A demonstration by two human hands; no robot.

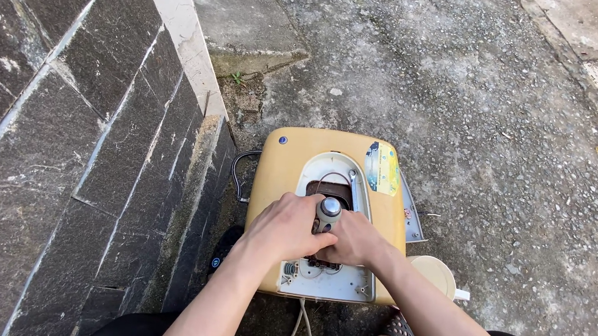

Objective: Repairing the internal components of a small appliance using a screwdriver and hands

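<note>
Yellow appliance housing [283, 181] on the gravel ground [505, 151], hard against the dark stone wall [61, 138] on my left; open ground to the right; oval yellow-blue sticker [382, 167] near its far right corner; my left hand [284, 226] and right hand [355, 239] meet at the central opening, fingers curled around a grey-capped tool handle [328, 213]; cream cup [436, 273] beside my right forearm.

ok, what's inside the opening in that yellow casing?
Inside the yellow casing: a dark brown recess, thin wire, and a grey tool handle gripped by the right hand. Left hand covers the rest.
</note>
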